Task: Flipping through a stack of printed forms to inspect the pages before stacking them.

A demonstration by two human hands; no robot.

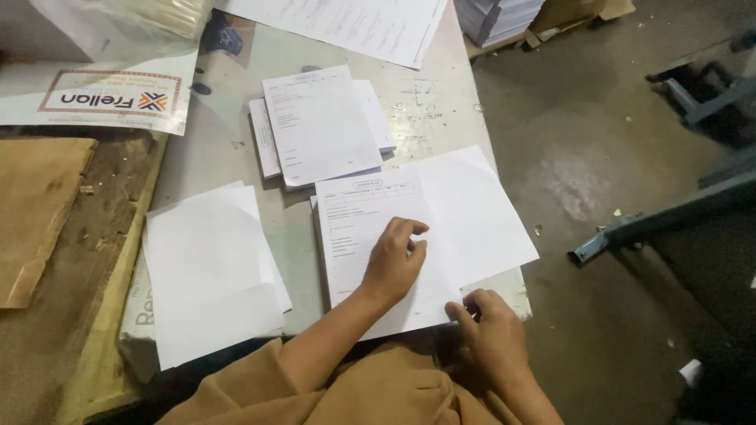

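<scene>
Pressing flat with curled fingers on the printed sheet [370,244], the left hand [392,264] steadies thin, limp paper, while the right hand [490,327] pinches its lower corner, probably the best grip.

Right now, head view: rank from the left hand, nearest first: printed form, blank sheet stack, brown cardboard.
1. Printed form: directly under the left hand.
2. Blank sheet stack: to its left on the table.
3. Brown cardboard: far left edge.
</scene>
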